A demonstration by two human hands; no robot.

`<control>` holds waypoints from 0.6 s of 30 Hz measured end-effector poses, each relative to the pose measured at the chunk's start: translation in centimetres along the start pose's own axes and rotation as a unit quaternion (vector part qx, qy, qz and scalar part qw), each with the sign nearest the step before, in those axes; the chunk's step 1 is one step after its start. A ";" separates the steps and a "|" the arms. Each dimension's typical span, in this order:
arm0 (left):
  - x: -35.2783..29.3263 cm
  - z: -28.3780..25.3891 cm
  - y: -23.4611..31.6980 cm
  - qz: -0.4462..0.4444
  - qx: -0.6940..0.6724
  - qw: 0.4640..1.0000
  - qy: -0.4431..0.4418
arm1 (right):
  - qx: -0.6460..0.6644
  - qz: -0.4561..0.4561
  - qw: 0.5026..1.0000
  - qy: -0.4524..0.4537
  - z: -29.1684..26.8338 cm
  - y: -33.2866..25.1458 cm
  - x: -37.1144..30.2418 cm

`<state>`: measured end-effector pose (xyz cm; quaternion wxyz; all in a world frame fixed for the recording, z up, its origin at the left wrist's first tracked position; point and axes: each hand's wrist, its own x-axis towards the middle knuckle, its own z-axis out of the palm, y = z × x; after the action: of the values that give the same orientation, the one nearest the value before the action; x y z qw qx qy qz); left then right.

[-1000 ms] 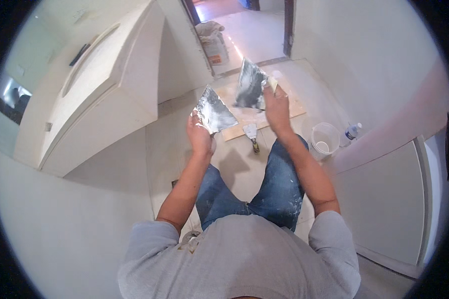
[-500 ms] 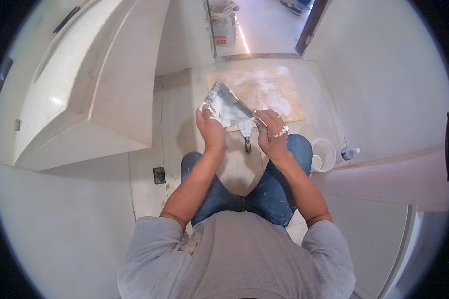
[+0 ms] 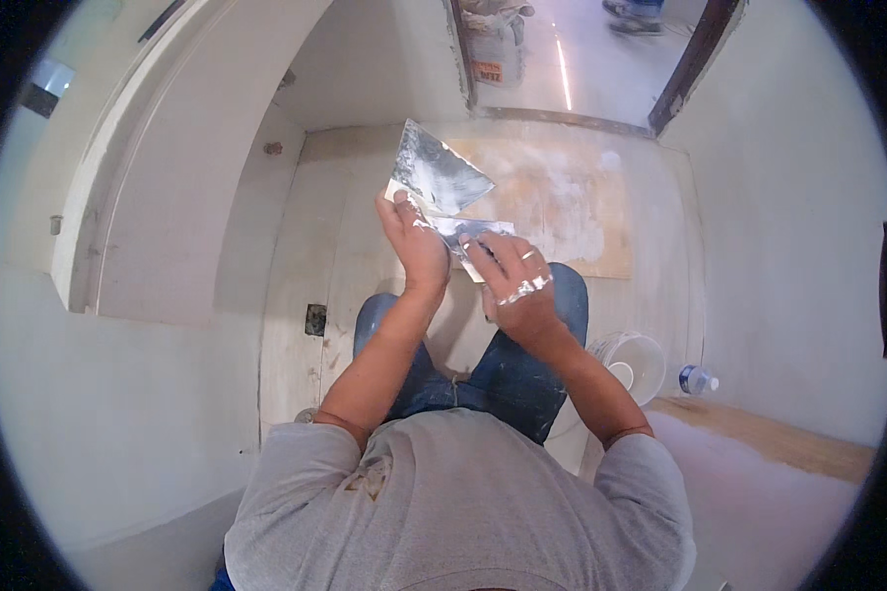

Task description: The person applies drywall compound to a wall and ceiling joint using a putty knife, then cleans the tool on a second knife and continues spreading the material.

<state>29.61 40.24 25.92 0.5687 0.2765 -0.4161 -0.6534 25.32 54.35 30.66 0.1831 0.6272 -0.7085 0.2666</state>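
My left hand (image 3: 419, 246) is closed on the near left corner of a broad metal putty blade (image 3: 442, 169), which is smeared with white compound and tilted up. Close beside it, my right hand (image 3: 512, 286) grips a narrower metal scraper (image 3: 475, 228) with the fingers lying over its blade. The scraper meets or overlaps the near edge of the broad blade; whether they touch is unclear. White paste sticks to the knuckles of my right hand and to my left fingers. No handle shows on either tool.
A wooden board (image 3: 611, 236) with white smears lies on the floor beyond my knees. To the right stand a white bucket (image 3: 646, 364) and a small plastic bottle (image 3: 698, 379). Past the doorway are a pale sack (image 3: 498, 54) and another person's shoe (image 3: 636, 22). A white panel (image 3: 168, 187) rises at left.
My right hand has moved left toward my left hand, bringing the scraper to the broad blade's near edge. A black-and-yellow handle that hung between the hands is out of sight. The view has shifted.
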 end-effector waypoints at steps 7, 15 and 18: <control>-4.3 2.8 3.8 0.051 -0.004 0.999 0.016 | 0.020 -0.020 0.998 0.059 -1.5 -0.2 -1.6; -5.0 2.6 6.3 0.059 0.023 0.998 -0.006 | 0.029 -0.023 0.997 0.064 -2.9 -2.1 -0.4; -4.5 2.1 7.1 0.062 0.033 0.997 -0.036 | 0.046 0.001 0.996 0.081 -2.4 -3.2 0.4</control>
<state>32.42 45.08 32.61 0.5832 0.2455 -0.4738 -0.6124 28.23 55.30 33.30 0.2109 0.6107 -0.6789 0.3487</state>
